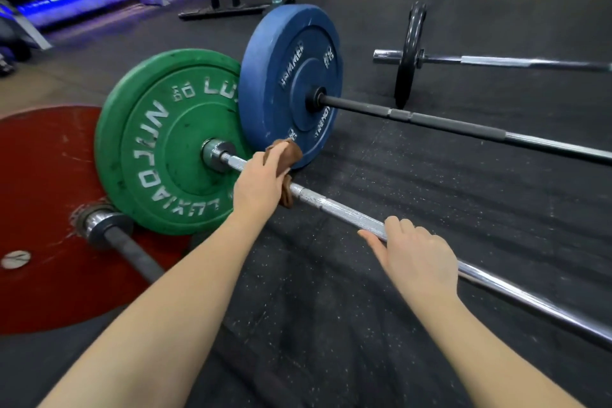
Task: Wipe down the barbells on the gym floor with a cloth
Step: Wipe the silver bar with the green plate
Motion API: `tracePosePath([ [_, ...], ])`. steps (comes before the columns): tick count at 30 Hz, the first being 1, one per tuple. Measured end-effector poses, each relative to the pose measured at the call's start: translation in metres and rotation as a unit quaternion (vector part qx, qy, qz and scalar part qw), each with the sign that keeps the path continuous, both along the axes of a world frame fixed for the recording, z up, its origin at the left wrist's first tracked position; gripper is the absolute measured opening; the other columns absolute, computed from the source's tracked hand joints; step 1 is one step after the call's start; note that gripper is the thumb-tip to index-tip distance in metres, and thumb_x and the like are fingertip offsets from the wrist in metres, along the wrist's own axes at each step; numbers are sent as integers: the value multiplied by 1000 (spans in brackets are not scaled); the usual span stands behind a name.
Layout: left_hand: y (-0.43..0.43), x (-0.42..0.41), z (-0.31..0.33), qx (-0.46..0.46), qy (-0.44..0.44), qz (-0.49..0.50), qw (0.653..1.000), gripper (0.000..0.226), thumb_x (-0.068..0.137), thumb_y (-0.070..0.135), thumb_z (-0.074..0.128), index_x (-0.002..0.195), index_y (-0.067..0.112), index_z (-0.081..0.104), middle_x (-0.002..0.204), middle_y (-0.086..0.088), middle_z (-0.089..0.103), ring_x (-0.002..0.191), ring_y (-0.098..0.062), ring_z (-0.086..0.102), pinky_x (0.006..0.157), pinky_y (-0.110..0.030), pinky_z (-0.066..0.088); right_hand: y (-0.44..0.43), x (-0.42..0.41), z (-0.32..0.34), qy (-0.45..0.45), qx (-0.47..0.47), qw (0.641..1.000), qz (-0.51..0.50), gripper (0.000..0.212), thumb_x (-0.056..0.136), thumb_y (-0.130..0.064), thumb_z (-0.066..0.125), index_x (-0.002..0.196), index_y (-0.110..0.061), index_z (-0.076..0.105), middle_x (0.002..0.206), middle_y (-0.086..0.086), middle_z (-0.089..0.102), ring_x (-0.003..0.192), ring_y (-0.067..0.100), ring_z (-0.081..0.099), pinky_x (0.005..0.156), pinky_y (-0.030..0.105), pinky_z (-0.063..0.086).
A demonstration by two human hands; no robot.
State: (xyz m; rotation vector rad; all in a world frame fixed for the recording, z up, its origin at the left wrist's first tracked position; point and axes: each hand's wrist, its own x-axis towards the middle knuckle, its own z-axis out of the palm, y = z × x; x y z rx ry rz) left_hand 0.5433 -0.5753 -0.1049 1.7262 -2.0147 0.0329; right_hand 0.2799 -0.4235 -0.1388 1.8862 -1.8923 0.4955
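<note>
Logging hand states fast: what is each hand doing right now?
Left hand: grips the crumpled brown cloth against the knurled silver steel barbell shaft.
Right hand: fingers curled over the same shaft.

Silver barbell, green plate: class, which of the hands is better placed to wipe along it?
Left. The left hand holds the brown cloth on the bar by the green plate; the right hand has none.
</note>
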Motion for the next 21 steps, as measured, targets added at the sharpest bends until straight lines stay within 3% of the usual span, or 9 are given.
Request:
tracePosePath([
  [5, -18, 28, 6, 1, -77, -25, 997, 54, 103, 40, 55, 153, 39, 35, 115, -12, 57, 100, -38, 59, 75, -49, 52, 1, 0, 2, -9, 2, 1000, -3, 51, 101, -63, 33, 73, -19, 31, 58, -1, 27, 46, 22, 26, 47, 29, 20],
  [11, -44, 39, 9, 26, 3, 115, 993, 50, 105, 30, 51, 152, 34, 36, 126, -24, 53, 109, -47, 56, 87, -56, 48, 1, 1, 0, -12, 15, 1000, 5, 50, 101, -62, 32, 74, -20, 32, 59, -1, 28, 43, 26, 44, 48, 30, 22],
  [16, -24, 12, 13, -14, 163, 218, 962, 52, 105, 33, 53, 153, 36, 35, 138, -18, 53, 114, -45, 59, 98, -52, 45, 2, 1, 0, -3, 11, 1000, -2, 52, 102, -62, 35, 73, -19, 36, 59, 0, 29, 45, 24, 35, 49, 31, 21],
  [18, -9, 7, 14, -37, 287, 268, 919, 53, 104, 34, 55, 153, 32, 34, 141, -14, 55, 118, -41, 60, 99, -48, 44, 2, 1, 1, -6, 9, 1000, -2, 52, 102, -62, 34, 73, -19, 33, 59, -1, 28, 48, 23, 27, 49, 31, 21],
  [19, -4, 7, 10, -53, 373, 287, 881, 53, 104, 33, 57, 151, 29, 34, 139, -14, 57, 118, -38, 60, 99, -45, 45, 2, 2, 2, -8, 9, 1000, -1, 52, 102, -62, 33, 74, -19, 32, 59, -1, 29, 48, 23, 26, 49, 31, 21],
  [21, 2, 11, 6, -84, 559, 322, 759, 54, 101, 29, 62, 146, 24, 33, 132, -13, 57, 110, -34, 62, 97, -40, 49, 3, 3, 4, -13, 8, 1000, 3, 50, 101, -62, 33, 75, -19, 32, 59, -1, 29, 49, 23, 26, 49, 31, 22],
])
